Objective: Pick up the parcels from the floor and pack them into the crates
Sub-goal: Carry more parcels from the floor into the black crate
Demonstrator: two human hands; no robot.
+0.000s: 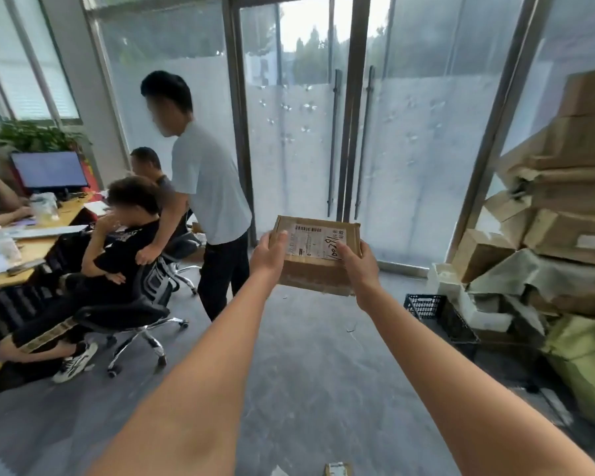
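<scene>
Cardboard parcel [318,254] held in mid-air at arm's length, label face up, above the floor [306,372]. Left hand [270,254] grips its 9 o'clock edge, right hand [356,264] its 3 o'clock edge; thumbs on top, other fingers hidden beneath. Black crate [426,305] at 4 o'clock, well apart.

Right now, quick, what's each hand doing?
Left hand: holding the left end of the cardboard box.
Right hand: holding the right end of the same box.
</scene>
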